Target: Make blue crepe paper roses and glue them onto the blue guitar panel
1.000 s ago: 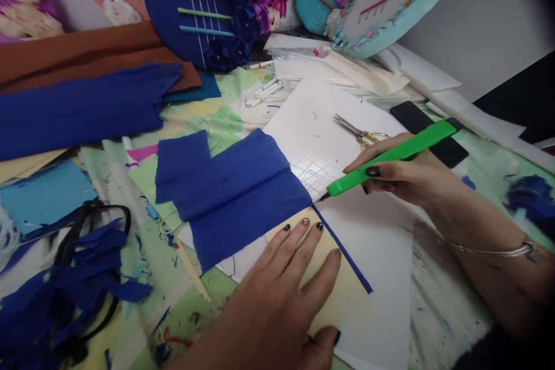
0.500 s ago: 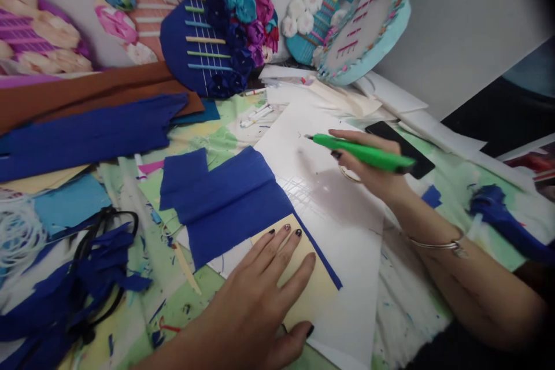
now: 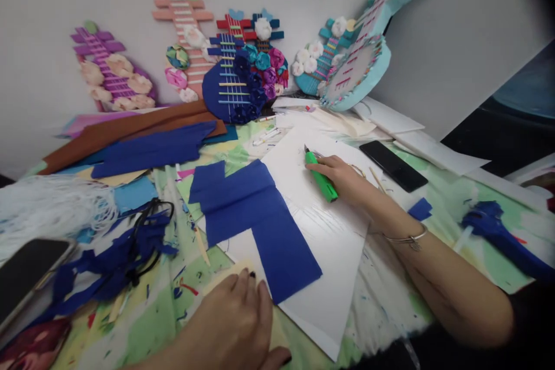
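Observation:
My right hand (image 3: 340,179) is closed around a green utility knife (image 3: 321,178), its tip pointing up and away above a white board (image 3: 312,202). On the board lies a sheet of blue crepe paper (image 3: 260,208), with a stepped edge and a strip reaching toward me. Low in the view, my left hand (image 3: 238,318) has its fingers bent over a pale yellow card (image 3: 229,273), which shows beyond the fingers and beside the thumb. The card sits off the blue paper's near left side. Most of it is hidden under the hand.
Small decorated paper guitars (image 3: 232,87) lean along the wall. A black phone (image 3: 393,166) lies right of the board; another phone (image 3: 32,272) is at left, near white cord (image 3: 56,208) and blue scraps (image 3: 108,266). Blue-handled scissors (image 3: 489,225) rest at far right.
My left hand has drawn the yellow card off the blue paper toward me and left, baring the strip beneath. My right hand has turned the knife more upright. The view has tilted up.

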A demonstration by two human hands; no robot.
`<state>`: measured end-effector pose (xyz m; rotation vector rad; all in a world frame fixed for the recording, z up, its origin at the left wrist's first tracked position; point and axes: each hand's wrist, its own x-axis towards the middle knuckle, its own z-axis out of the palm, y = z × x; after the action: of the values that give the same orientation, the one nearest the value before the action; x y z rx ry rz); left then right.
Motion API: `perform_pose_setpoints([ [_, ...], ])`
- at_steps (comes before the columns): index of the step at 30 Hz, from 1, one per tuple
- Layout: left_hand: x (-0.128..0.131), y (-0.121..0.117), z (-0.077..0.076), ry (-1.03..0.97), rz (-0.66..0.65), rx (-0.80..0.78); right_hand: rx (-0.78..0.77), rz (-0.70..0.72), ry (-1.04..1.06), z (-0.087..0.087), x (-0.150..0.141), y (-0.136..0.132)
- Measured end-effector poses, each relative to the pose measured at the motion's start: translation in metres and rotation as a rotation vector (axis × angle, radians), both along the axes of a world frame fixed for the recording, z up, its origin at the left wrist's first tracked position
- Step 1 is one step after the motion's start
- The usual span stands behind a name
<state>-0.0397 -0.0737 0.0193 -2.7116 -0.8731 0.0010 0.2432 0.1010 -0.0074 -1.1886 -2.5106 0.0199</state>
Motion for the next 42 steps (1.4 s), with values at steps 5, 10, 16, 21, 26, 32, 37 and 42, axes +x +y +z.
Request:
perform_pose_setpoints([
  [5, 0.001, 0.005, 0.016, 0.059, 0.134, -0.124, 0.072, -0.038, 0.019, 0.006, -0.002, -0.002],
  [10, 0.010, 0.017, 0.004, -0.150, -0.020, -0.074, -0.075, 0.126, 0.151, 0.030, -0.018, -0.027],
  [16, 0.013, 0.017, -0.016, -0.196, -0.175, -0.062, -0.509, 0.492, 0.014, 0.043, -0.037, -0.058],
  [21, 0.007, 0.019, -0.027, -0.193, -0.202, -0.004, -0.613, 0.635, -0.149, 0.039, -0.049, -0.069],
  [26, 0.002, 0.022, -0.036, -0.261, -0.239, 0.050, -0.654, 0.699, -0.125, 0.040, -0.051, -0.069],
  [32, 0.003, 0.023, -0.029, -0.292, -0.267, 0.076, -0.746, 0.706, -0.074, 0.040, -0.044, -0.065],
  [37, 0.005, 0.024, -0.024, -0.168, -0.226, -0.003, -0.757, 0.695, -0.033, 0.041, -0.039, -0.062],
  [42, 0.007, 0.026, -0.026, -0.186, -0.227, -0.029, -0.692, 0.673, -0.131, 0.041, -0.042, -0.064],
])
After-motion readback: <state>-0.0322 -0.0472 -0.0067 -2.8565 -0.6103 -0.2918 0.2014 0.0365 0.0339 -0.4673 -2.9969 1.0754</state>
